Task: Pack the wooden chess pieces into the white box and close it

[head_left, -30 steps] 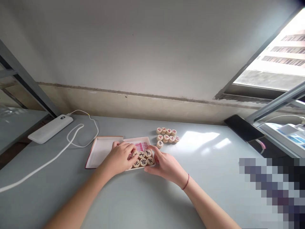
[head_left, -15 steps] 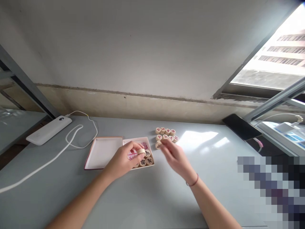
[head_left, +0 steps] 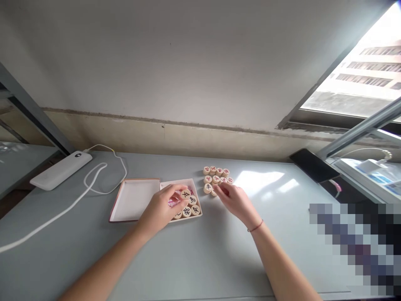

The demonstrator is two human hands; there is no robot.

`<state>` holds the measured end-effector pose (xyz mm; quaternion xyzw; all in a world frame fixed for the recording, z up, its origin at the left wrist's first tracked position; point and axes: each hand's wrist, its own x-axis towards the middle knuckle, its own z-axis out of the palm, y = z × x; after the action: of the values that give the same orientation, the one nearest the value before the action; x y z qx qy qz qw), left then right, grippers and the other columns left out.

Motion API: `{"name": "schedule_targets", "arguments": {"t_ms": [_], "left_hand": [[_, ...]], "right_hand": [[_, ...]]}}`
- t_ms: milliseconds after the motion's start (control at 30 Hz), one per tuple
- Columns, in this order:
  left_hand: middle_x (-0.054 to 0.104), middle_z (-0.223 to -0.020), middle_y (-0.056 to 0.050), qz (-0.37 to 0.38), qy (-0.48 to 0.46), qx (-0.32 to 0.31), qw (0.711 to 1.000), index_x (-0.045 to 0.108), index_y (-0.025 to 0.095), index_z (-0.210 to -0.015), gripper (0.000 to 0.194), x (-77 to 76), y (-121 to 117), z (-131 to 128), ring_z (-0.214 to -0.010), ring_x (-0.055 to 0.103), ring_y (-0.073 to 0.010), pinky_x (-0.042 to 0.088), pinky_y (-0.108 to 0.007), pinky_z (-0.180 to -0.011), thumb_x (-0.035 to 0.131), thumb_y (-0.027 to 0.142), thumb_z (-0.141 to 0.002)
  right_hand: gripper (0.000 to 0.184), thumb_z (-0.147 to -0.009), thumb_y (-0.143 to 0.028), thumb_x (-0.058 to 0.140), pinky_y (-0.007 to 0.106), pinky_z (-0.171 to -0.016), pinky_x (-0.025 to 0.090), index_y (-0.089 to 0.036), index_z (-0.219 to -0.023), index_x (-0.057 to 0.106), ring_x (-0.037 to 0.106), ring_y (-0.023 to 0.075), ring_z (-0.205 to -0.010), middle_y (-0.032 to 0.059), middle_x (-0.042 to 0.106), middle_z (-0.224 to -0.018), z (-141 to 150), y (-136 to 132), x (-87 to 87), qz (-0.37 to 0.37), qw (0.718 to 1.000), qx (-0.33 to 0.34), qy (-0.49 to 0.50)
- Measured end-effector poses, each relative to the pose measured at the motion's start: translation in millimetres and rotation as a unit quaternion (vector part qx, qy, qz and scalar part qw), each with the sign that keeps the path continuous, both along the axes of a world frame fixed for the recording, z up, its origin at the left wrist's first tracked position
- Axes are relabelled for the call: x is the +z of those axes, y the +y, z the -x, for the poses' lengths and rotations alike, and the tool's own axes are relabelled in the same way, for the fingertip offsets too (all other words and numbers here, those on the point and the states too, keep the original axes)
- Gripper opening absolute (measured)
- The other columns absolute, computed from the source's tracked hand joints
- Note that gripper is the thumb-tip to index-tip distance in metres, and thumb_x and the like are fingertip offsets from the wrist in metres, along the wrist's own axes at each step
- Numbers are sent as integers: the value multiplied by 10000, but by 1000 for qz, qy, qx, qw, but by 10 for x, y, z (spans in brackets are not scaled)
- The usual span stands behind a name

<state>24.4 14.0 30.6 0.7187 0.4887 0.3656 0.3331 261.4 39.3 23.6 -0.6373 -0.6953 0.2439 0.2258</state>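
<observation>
My left hand (head_left: 164,207) is over the small open box (head_left: 178,182), with thumb and fingers around a round wooden Chinese chess piece (head_left: 186,194) that bears a black character. Below it, several more black-marked pieces (head_left: 186,211) lie inside the box's near part; my hand hides some. To the right, my right hand (head_left: 233,200) pinches another chess piece (head_left: 214,193), mostly covered by the fingers, down at the table. Just left of those fingertips sits a black-marked piece (head_left: 207,188). Behind it stand rows of red-marked pieces (head_left: 216,179), some stacked.
The box's lid (head_left: 138,198) lies open flat on the left. A white power bank (head_left: 61,170) with a white cable (head_left: 53,223) is at the far left. A black phone (head_left: 313,165) rests at the back right beside a metal frame. Sunlight glares on the grey table (head_left: 188,263).
The piece in my left hand has turned from edge-on to face-up. My right hand has shifted slightly right, from the black-marked piece to one beside it.
</observation>
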Motion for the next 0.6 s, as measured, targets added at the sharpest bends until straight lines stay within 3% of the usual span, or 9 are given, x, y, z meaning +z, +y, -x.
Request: {"name": "schedule_targets", "arguments": {"t_ms": [100, 200, 300, 467, 600], "left_hand": [[654, -1048, -20, -74, 31, -42, 996, 608, 269, -1069, 201, -55, -38, -55, -946, 635, -165, 540, -268, -805, 589, 322, -876], [631, -1065, -32, -109, 40, -69, 991, 596, 269, -1089, 200, -107, -70, -104, -984, 615, -167, 526, -268, -818, 573, 330, -900], [629, -1067, -32, -118, 50, -75, 989, 582, 265, -1102, 212, -115, -81, -113, -1001, 609, -173, 518, -280, -839, 581, 318, -896], [631, -1081, -32, -100, 83, -56, 990, 587, 251, -1090, 196, -78, -37, -47, -1023, 607, -180, 514, -281, -864, 550, 286, -900], [636, -1053, -32, -103, 95, -50, 989, 610, 237, -1037, 169, -107, 0, -14, -958, 625, -162, 522, -254, -816, 496, 244, -913]], "right_hand": [[371, -917, -513, 408, 234, -503, 268, -191, -779, 531, 349, 103, -547, -27, 463, -628, 196, -167, 149, 45, 977, 162, 135], [391, -932, -518, 385, 228, -512, 286, -185, -774, 516, 343, 96, -561, -30, 446, -650, 316, -278, 228, 94, 951, 228, 185], [391, -924, -499, 378, 235, -518, 296, -188, -707, 473, 348, 102, -562, -29, 416, -626, 255, -239, 225, 105, 959, 200, 169], [325, -883, -420, 383, 253, -543, 324, -197, -658, 457, 404, 130, -593, -10, 455, -629, -114, 19, 120, 90, 990, 50, 98], [306, -871, -416, 394, 257, -546, 339, -203, -661, 461, 428, 134, -586, -11, 480, -637, -272, 124, 27, 137, 988, 24, 73]]}}
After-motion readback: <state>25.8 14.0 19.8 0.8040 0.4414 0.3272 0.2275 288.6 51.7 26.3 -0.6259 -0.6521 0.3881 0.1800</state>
